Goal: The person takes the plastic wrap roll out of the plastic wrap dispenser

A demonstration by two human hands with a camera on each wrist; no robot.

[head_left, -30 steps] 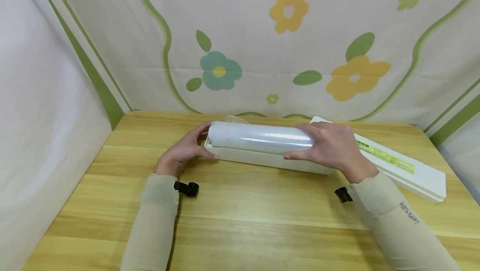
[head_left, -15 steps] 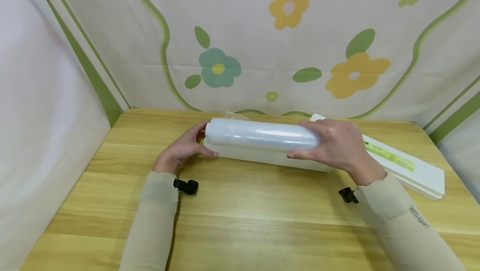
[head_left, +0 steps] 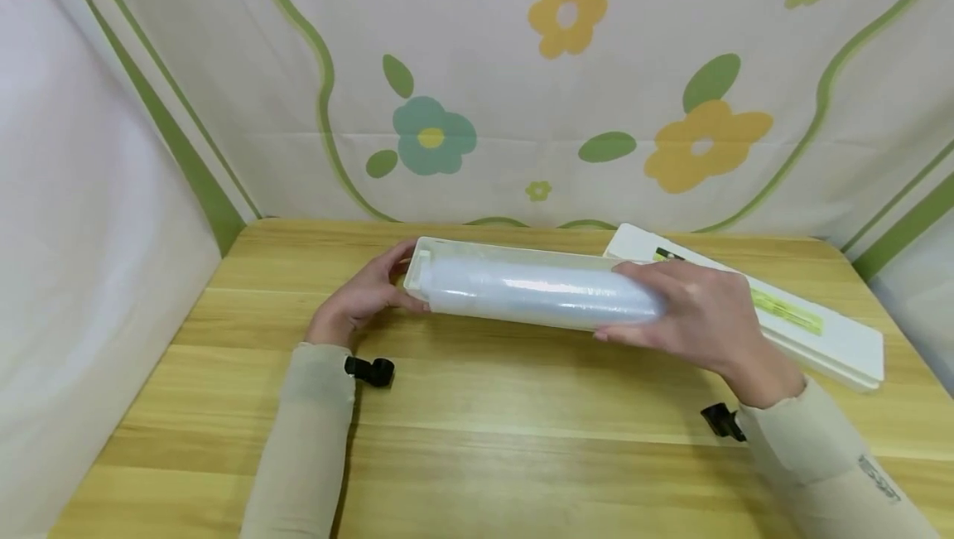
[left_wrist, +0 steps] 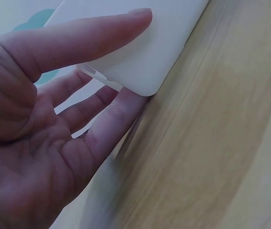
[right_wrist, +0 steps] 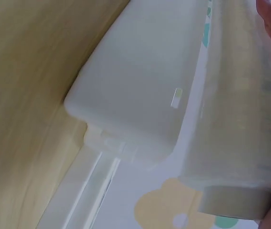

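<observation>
A long white open box (head_left: 514,255) lies across the wooden table (head_left: 477,406). My left hand (head_left: 363,297) grips its left end, thumb on the near face and fingers behind, as the left wrist view shows on the box (left_wrist: 159,52). My right hand (head_left: 696,307) grips the right end of a roll of clear film (head_left: 537,291), held along the box's front side. In the right wrist view a gap shows between the roll (right_wrist: 240,119) and the box (right_wrist: 140,86). Whether the roll's left end touches the box I cannot tell.
The box's white lid (head_left: 820,332) with a green label lies at the back right of the table. A flowered curtain (head_left: 566,108) closes off the back and both sides. Black camera clips sit at my left wrist (head_left: 370,372) and right wrist (head_left: 721,421).
The roll has come off the top of the box and moved right and toward me with my right hand. The box's back rim now shows. My left hand stays at the box's end.
</observation>
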